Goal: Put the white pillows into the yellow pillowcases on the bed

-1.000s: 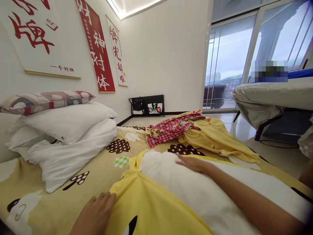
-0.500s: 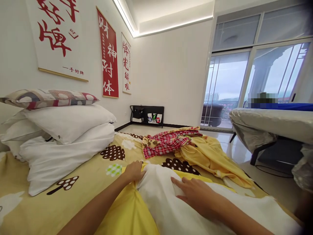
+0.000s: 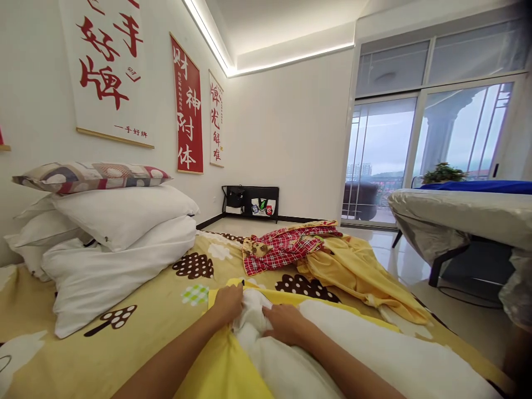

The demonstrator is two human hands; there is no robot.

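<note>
My left hand (image 3: 228, 303) is closed on the edge of a bright yellow pillowcase (image 3: 222, 363), which spreads towards me below it. A white pillow (image 3: 369, 346) lies on the yellow fabric, its far left corner bunched up beside that hand. My right hand (image 3: 286, 322) grips this bunched corner, fingers pointing at the left hand a short gap away. Part of the yellow cloth shows along the pillow's far side. How far the pillow reaches into the yellow cover is hidden by the hands and folds.
Beneath lies a patterned yellow bedsheet (image 3: 153, 282). White pillows (image 3: 124, 216) are stacked at left under a patchwork cushion (image 3: 95, 176). Beyond my hands lie a red checked cloth (image 3: 286, 249) and crumpled yellow fabric (image 3: 353, 271). A plastic-wrapped piece of furniture (image 3: 457, 210) stands right.
My right hand has moved left towards the left hand and closed on the pillow's corner, bunching it. The left hand keeps its hold. The view has tilted slightly up.
</note>
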